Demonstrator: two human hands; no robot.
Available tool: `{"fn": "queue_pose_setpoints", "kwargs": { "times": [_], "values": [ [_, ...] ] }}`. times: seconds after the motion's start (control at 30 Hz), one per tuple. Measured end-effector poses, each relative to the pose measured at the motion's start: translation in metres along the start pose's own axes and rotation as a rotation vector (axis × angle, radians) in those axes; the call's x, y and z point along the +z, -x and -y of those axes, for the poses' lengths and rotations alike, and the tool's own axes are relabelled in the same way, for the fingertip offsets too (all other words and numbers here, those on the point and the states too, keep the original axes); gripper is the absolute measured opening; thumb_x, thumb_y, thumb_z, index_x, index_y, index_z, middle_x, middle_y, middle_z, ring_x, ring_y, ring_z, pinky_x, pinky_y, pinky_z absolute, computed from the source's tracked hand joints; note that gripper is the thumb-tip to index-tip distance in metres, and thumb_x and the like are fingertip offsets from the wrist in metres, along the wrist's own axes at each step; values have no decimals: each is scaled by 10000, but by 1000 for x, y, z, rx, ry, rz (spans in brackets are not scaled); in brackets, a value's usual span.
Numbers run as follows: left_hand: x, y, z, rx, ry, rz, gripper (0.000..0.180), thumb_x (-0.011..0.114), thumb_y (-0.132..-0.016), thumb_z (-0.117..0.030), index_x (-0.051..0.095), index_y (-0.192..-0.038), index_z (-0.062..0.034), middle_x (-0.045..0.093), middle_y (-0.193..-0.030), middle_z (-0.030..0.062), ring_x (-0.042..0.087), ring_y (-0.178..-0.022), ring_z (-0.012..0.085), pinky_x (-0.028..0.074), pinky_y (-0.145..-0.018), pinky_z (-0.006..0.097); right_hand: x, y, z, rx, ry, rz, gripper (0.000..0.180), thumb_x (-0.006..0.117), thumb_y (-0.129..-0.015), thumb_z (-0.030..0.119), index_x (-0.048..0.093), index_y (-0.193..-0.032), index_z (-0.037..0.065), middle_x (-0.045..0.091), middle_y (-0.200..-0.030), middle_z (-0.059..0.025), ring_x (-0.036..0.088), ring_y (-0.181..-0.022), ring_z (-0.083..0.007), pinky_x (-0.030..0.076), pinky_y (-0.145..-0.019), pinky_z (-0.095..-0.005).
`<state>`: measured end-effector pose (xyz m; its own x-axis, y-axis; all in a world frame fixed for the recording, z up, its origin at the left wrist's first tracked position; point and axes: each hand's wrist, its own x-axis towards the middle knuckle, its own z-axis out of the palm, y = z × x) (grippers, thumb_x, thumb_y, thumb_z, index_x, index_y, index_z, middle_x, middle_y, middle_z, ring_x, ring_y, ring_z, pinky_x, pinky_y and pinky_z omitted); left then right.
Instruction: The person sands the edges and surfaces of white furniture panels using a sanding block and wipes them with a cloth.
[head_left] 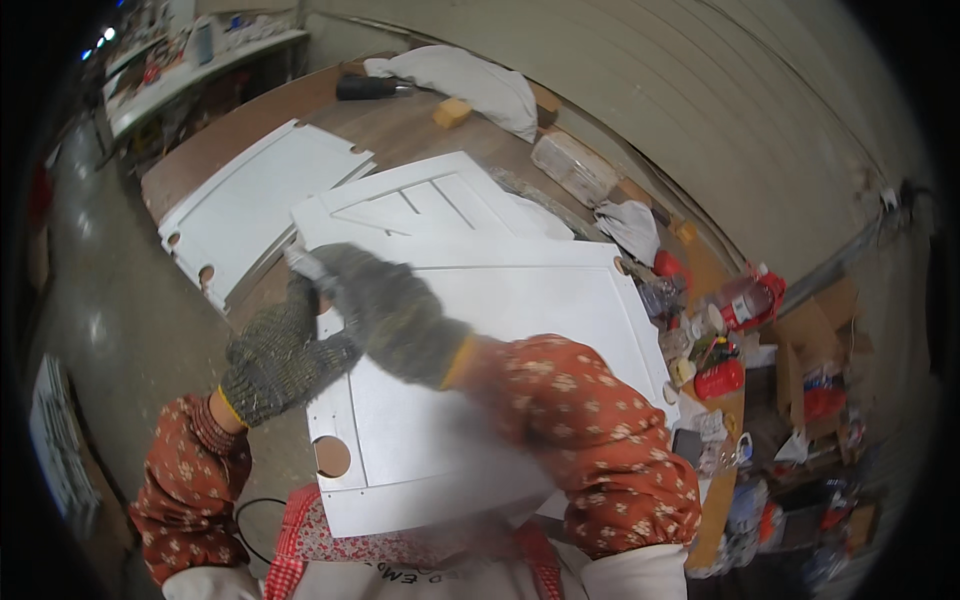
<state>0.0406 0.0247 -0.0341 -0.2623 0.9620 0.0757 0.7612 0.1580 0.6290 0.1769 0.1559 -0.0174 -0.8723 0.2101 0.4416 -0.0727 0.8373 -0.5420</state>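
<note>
A white panel [450, 380] with a raised border and round cutouts lies in front of me. At its left edge is my left hand [285, 355] in a dark knitted glove, thumb over the edge and fingers along the side, gripping it. My right hand [385, 310], gloved alike and blurred by motion, crosses above the panel's far left corner. Its fingers are closed on a small whitish piece [308, 264], too blurred to name. Beyond lies another white panel [410, 205] with slanted grooves.
More white panels [265, 200] lie stacked at the far left. Along the table's back are a yellow block [452, 112], a white cloth [470, 85] and a dark bottle-like object [370, 87]. Bottles and a red container [718, 379] crowd the right side. Left is the floor [95, 290].
</note>
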Motion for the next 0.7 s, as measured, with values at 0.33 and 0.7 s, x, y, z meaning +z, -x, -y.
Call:
{"fn": "queue_pose_setpoints", "kwargs": {
  "times": [0.33,0.7],
  "values": [
    [30,6,32,344,143,-381,883,738,-825,-87,164,-1468,102,534,-1223,248,547,-1137,296,512,-943,358,-221,224,-56,475,1180,-277,249,508,-950,132,596,-1169,52,629,-1118,-144,627,-975,-299,495,-806,-383],
    [7,11,6,-39,593,-423,712,638,-821,100,329,-1453,-10,545,-1205,160,623,-821,155,558,-719,281,-180,231,-55,609,801,-673,203,561,-950,129,581,-1108,3,634,-898,-148,621,-827,-301,504,-747,-400]
  ]
}}
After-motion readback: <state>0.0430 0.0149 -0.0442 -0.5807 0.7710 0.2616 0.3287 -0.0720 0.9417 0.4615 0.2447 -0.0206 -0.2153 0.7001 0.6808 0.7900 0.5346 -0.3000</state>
